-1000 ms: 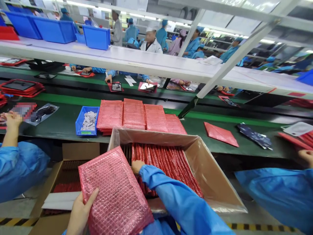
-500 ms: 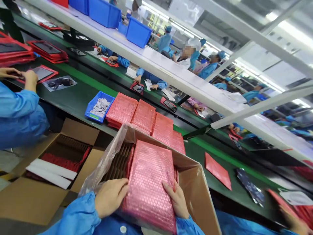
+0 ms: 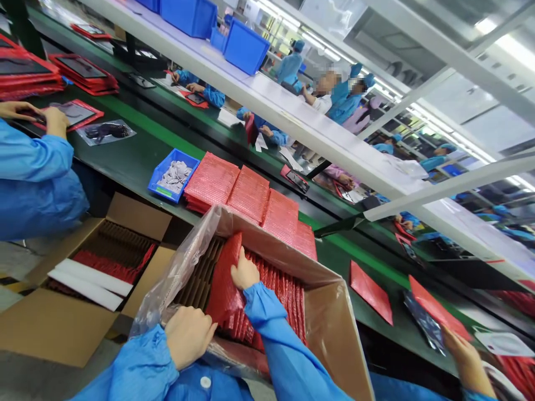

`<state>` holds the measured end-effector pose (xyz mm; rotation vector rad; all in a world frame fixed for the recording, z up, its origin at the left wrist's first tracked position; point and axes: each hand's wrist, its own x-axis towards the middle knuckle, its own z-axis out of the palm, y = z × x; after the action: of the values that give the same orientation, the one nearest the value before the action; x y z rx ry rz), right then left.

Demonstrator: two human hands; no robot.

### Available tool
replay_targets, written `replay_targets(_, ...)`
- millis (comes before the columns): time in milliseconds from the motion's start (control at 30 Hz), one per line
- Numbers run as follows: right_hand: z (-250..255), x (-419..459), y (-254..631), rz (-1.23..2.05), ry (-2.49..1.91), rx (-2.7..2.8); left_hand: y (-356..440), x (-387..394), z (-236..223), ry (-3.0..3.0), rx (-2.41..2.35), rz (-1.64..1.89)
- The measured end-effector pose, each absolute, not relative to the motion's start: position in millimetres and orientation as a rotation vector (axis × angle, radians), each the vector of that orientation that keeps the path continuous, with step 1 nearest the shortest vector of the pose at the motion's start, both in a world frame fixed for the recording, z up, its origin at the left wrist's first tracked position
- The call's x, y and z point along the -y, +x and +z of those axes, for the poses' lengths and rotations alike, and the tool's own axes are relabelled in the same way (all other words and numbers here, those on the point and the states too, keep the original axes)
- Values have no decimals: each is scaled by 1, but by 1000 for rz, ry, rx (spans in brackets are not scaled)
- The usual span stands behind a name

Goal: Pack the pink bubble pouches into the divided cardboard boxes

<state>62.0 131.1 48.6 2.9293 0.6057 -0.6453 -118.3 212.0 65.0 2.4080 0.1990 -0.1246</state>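
Observation:
A cardboard box [image 3: 334, 328] lined with clear plastic stands in front of me, holding a row of upright red bubble-wrap pouches. One red pouch [image 3: 223, 284] stands on edge at the left end of that row. My right hand [image 3: 244, 271] presses on its top far edge with closed fingers. Curled at the pouch's near lower corner, my left hand [image 3: 188, 334] rests by the box's near rim. Empty slotted dividers [image 3: 198, 281] lie to the left of the pouch.
Stacks of red pouches [image 3: 246, 195] and a small blue bin [image 3: 173, 175] sit on the green belt behind the box. A second open carton [image 3: 87, 267] is at left. Co-workers' blue sleeves [image 3: 37, 178] and a hand [image 3: 466, 356] flank me.
The pouch I held flat over the box has turned on edge and gone down into the row. My right hand moved from its side to its top edge.

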Motion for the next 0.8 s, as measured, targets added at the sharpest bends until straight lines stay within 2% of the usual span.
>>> replay_targets(267, -7, -156, 46, -730, 2943, -539, -115, -211, 75, 2673, -61, -492)
replay_targets(500, -19, -154, 29, -599, 2989, -527, -120, -210, 71, 2673, -37, -557)
replay_targets(667, -38, -156, 27, -745, 2839, -730, -115, -210, 76, 2675, -68, -645)
replay_targets(800, -34, -154, 40, -790, 2840, -858, -107, -212, 78, 2681, -96, -675)
